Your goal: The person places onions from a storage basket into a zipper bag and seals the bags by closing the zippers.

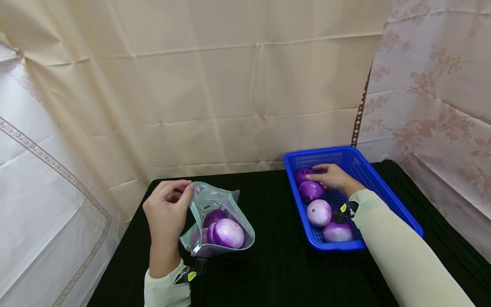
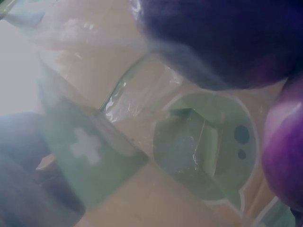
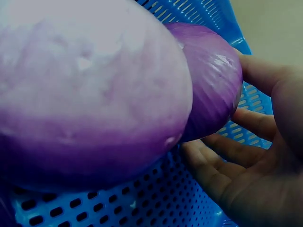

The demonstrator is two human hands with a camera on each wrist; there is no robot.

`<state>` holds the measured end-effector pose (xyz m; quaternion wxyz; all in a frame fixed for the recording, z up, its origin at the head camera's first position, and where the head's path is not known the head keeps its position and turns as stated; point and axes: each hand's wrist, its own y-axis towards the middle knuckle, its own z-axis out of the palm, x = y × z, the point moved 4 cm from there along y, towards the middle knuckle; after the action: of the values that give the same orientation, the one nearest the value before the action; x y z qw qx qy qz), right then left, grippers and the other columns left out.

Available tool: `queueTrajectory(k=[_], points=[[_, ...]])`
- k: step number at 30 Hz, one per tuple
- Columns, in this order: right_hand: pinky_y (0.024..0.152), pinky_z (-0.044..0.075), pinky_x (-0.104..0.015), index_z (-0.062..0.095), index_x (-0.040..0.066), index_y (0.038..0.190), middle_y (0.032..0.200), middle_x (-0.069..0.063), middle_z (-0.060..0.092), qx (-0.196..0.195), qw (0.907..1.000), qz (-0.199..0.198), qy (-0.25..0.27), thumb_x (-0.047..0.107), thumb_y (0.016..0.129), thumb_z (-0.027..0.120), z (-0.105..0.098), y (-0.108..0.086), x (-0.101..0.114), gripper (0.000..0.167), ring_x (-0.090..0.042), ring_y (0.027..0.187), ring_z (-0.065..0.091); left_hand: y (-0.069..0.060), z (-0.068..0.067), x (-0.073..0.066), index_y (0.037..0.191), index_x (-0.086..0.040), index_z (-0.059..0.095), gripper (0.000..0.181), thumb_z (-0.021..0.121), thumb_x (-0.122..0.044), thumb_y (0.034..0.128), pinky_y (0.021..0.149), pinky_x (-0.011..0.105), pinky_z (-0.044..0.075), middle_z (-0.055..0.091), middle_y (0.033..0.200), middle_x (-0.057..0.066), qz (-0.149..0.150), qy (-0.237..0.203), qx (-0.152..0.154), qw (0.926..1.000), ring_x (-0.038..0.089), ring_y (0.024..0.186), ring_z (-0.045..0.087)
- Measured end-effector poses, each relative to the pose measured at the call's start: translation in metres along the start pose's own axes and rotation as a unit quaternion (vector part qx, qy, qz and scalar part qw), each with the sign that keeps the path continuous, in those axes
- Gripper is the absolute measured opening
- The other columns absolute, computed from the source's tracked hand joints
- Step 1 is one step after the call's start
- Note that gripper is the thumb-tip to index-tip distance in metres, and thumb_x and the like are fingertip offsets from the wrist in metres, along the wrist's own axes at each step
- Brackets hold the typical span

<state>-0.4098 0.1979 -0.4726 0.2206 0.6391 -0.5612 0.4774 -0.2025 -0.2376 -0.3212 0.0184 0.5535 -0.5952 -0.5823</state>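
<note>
My left hand pinches the upper left edge of a clear resealable plastic bag between thumb and fingers. The bag's mouth gapes, and several red onions lie inside it. Green print and a white cross show on the bag in the left wrist view. At the right, my right hand is inside a blue plastic basket. Its thumb and fingers curve round a red onion at the basket's far left end. A larger onion partly covers that onion in the right wrist view.
More red onions, a purple one, a paler one and another, line the basket's left side. Bag and basket stand on a black cloth-covered table. A beige curtain hangs behind, with patterned cloth at the right.
</note>
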Motion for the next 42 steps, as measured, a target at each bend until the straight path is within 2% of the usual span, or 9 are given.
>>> queueTrajectory(k=[8,11,15,19,25,28,31,35,42], points=[[0.078,0.058,-0.028,0.033,0.000,0.159,0.130,-0.018,0.058,0.028,0.9976,-0.005,0.063,0.032,0.099,0.071,0.004,0.002,-0.004,0.077,-0.007,0.082,0.064,0.002,-0.002,0.004,0.091,-0.013,0.083,0.004,0.083,-0.014,0.0881,0.058,0.011,0.046,0.073,0.088,0.000,-0.016,0.005,-0.003,0.9999,0.002,0.063,0.061],[0.075,0.057,-0.027,0.034,-0.001,0.158,0.111,-0.009,0.063,0.028,0.9963,-0.006,0.081,0.026,0.098,0.070,0.005,0.002,-0.003,0.075,-0.005,0.074,0.061,0.002,-0.003,0.005,0.091,-0.013,0.083,0.004,0.084,-0.015,0.0879,0.058,0.010,0.045,0.074,0.089,0.001,-0.021,0.003,-0.007,0.9997,0.002,0.064,0.061],[0.067,0.054,-0.025,0.036,-0.004,0.156,0.083,0.004,0.059,0.017,0.9960,-0.008,0.087,0.021,0.097,0.070,0.004,0.002,-0.002,0.072,-0.004,0.063,0.054,0.002,-0.004,0.005,0.091,-0.014,0.083,0.004,0.084,-0.016,0.0879,0.059,0.010,0.046,0.074,0.090,0.000,-0.028,0.001,-0.009,0.9996,0.002,0.064,0.061],[0.063,0.052,-0.025,0.039,-0.006,0.154,0.077,0.007,0.057,-0.001,0.9979,-0.015,0.062,0.021,0.097,0.071,0.001,0.002,-0.001,0.071,-0.004,0.059,0.052,0.002,-0.004,0.005,0.092,-0.015,0.083,0.003,0.083,-0.015,0.0885,0.059,0.010,0.047,0.073,0.089,-0.001,-0.031,0.005,-0.007,0.9995,0.001,0.064,0.062],[0.065,0.055,-0.024,0.042,-0.006,0.153,0.099,-0.010,0.065,-0.034,0.9988,-0.017,0.030,0.022,0.093,0.076,-0.005,0.003,-0.001,0.074,-0.005,0.065,0.058,0.002,-0.004,0.005,0.093,-0.015,0.083,0.004,0.083,-0.015,0.0884,0.058,0.011,0.048,0.072,0.089,-0.004,-0.034,0.004,-0.005,0.9994,0.004,0.064,0.063],[0.071,0.058,-0.026,0.039,-0.007,0.154,0.123,-0.025,0.063,-0.040,0.9987,-0.016,0.028,0.022,0.092,0.078,-0.006,0.003,-0.001,0.078,-0.009,0.077,0.064,0.002,-0.005,0.005,0.093,-0.016,0.083,0.004,0.083,-0.017,0.0893,0.059,0.011,0.049,0.072,0.089,-0.004,-0.036,0.001,-0.004,0.9994,0.004,0.065,0.063],[0.078,0.059,-0.028,0.038,-0.006,0.154,0.140,-0.033,0.054,-0.048,0.9985,-0.021,0.019,0.024,0.091,0.079,-0.008,0.002,0.001,0.081,-0.019,0.096,0.067,0.002,-0.004,0.006,0.093,-0.016,0.083,0.004,0.082,-0.019,0.0898,0.060,0.011,0.049,0.072,0.089,-0.002,-0.037,-0.001,-0.004,0.9993,0.004,0.065,0.063],[0.082,0.056,-0.030,0.042,-0.002,0.154,0.143,-0.033,0.054,-0.068,0.9971,-0.032,0.001,0.029,0.090,0.081,-0.011,-0.001,0.004,0.081,-0.033,0.117,0.061,0.002,-0.005,0.007,0.093,-0.016,0.083,0.004,0.082,-0.019,0.0898,0.059,0.011,0.049,0.071,0.088,-0.003,-0.039,0.002,-0.003,0.9993,0.004,0.064,0.063],[0.093,0.053,-0.040,0.041,0.003,0.155,0.144,-0.031,0.053,-0.080,0.9963,-0.031,0.004,0.036,0.085,0.086,-0.016,-0.006,0.008,0.090,-0.040,0.127,0.057,0.001,-0.005,0.008,0.093,-0.016,0.083,0.004,0.082,-0.018,0.0899,0.059,0.012,0.049,0.072,0.089,-0.003,-0.038,0.005,-0.003,0.9993,0.004,0.065,0.063]])
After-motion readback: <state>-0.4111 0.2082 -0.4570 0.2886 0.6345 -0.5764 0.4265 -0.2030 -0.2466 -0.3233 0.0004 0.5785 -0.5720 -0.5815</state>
